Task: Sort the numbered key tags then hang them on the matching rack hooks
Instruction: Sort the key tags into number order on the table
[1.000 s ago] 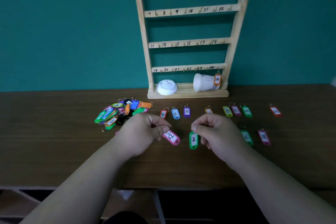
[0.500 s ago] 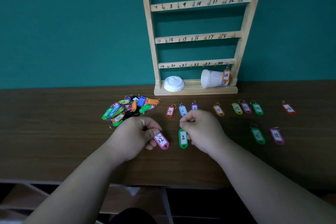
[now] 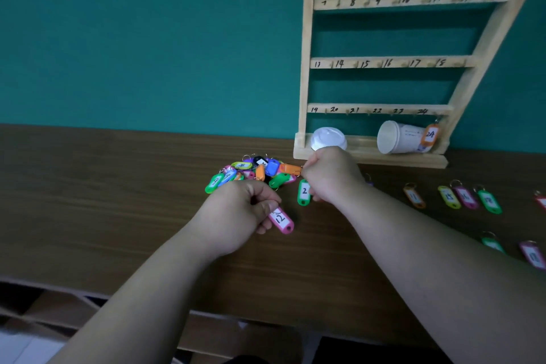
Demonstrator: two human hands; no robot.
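My left hand (image 3: 236, 213) pinches a pink tag marked 12 (image 3: 281, 220) just above the wooden table (image 3: 88, 201). My right hand (image 3: 332, 176) holds a green tag marked 2 (image 3: 304, 192) by its ring, next to the pile of mixed coloured tags (image 3: 251, 171). My right hand hides the tags laid just behind it. Sorted tags lie in a row to the right: an orange one (image 3: 414, 197), a yellow one (image 3: 449, 197), a pink one (image 3: 466, 197), a green one (image 3: 489, 201). The wooden rack (image 3: 384, 62) stands against the wall, with an orange tag 24 (image 3: 430, 134) hanging on its lowest rail.
A white lid (image 3: 328, 139) and a tipped white paper cup (image 3: 399, 137) lie on the rack's base. Two more tags, green (image 3: 492, 244) and pink (image 3: 533, 255), lie nearer at the right. The table's front edge runs below my forearms, with shelving underneath.
Both hands have shifted left and toward the pile with their tags. My right hand carried tag 2 farther back, past the first sorted tags. The camera swung left.
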